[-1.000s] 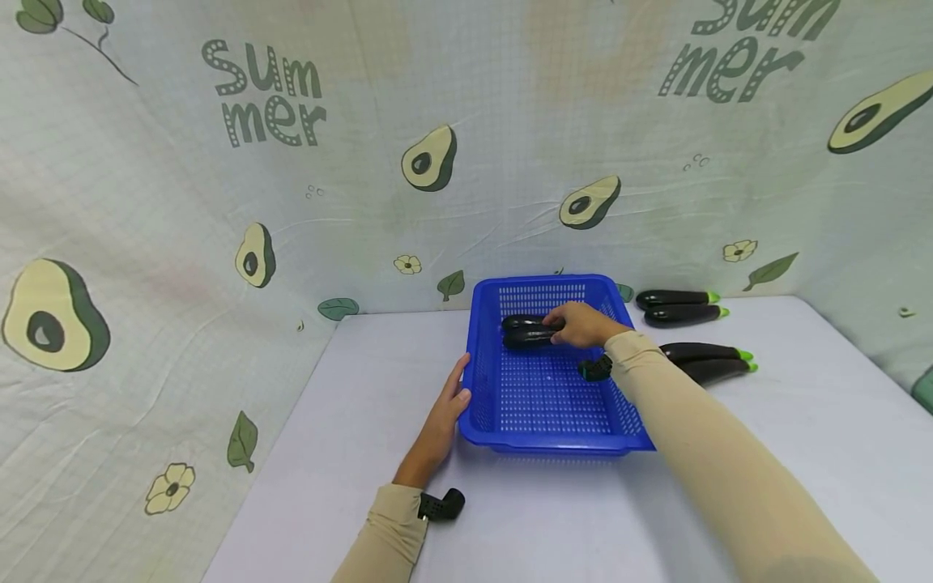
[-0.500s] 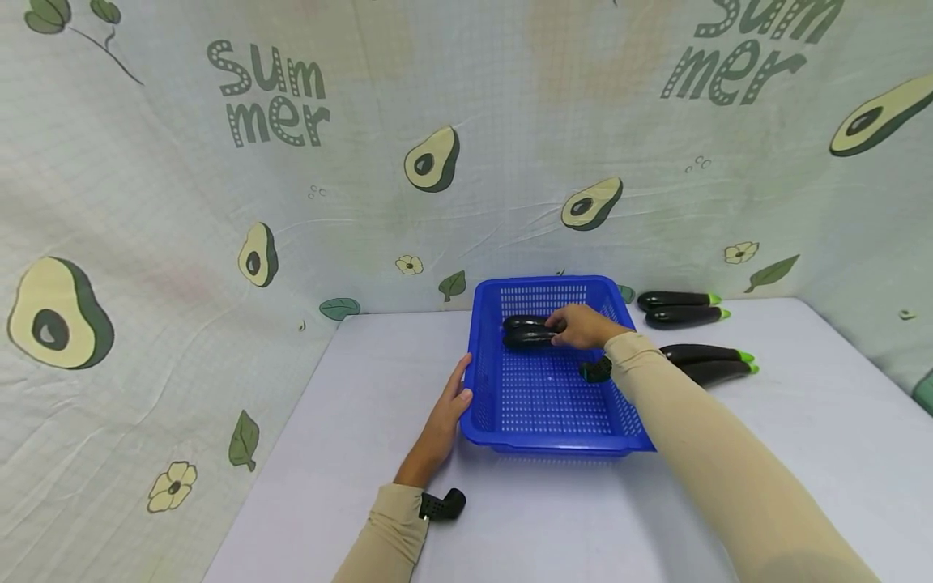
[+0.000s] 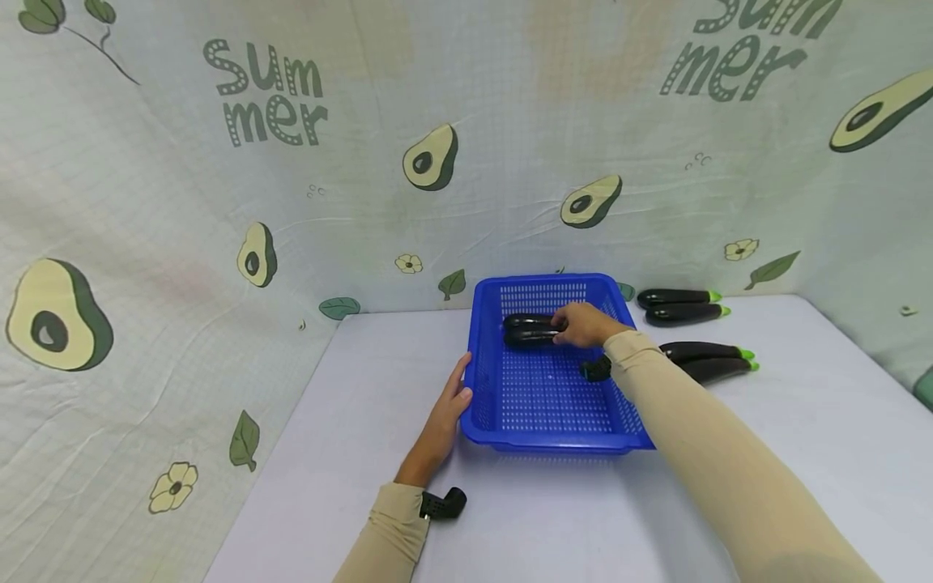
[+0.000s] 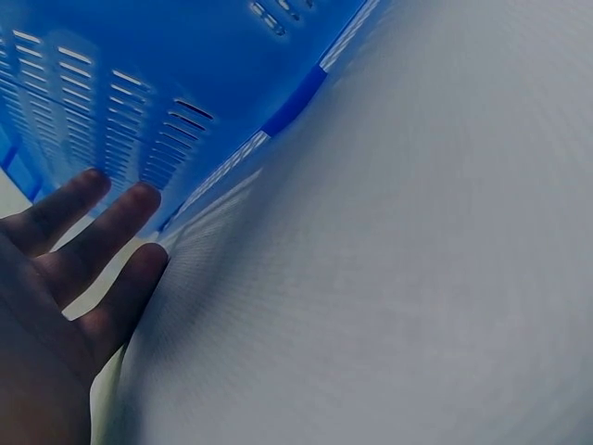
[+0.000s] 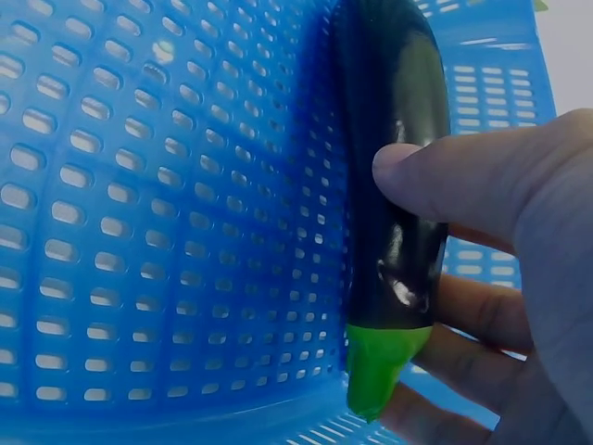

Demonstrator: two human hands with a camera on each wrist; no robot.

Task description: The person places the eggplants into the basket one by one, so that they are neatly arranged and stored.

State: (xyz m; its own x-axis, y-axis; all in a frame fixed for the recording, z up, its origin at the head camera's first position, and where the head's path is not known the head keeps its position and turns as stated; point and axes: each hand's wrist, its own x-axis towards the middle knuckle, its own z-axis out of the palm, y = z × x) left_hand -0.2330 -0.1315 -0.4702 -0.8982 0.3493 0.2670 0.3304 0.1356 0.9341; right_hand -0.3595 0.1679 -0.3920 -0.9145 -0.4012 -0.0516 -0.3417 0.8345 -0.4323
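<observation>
While the left hand [image 3: 440, 417] is laying its extended, spread fingers along the left side of the blue basket [image 3: 554, 405], the right hand [image 3: 585, 325] is reaching over the right side and working inside. Its grip is grasping the front eggplant [image 3: 526, 338], thumb pressing on the glossy dark skin, and the right-wrist view is showing other fingers curling along the far side, near the green stem [image 5: 378, 371]. The back eggplant [image 3: 525, 320] is lying right alongside; whether the fingers are taking that one in too, I cannot tell. Both are sitting in the far half of the basket, lengthwise from left to right. The left hand is clasping nothing, just touching that slotted wall. Out on the white surface [image 3: 386, 421], to the right of the basket, two far eggplants [image 3: 685, 314] are lying side by side, green ends pointing right, and two nearer eggplants [image 3: 707, 353] are showing partly from behind the beige right sleeve [image 3: 722, 445]. A black device [image 3: 443, 505] is sitting at the left wrist, and behind everything a pale cloth [image 3: 496, 97] is hanging, printed with avocados, leaves, flowers and "summer".
</observation>
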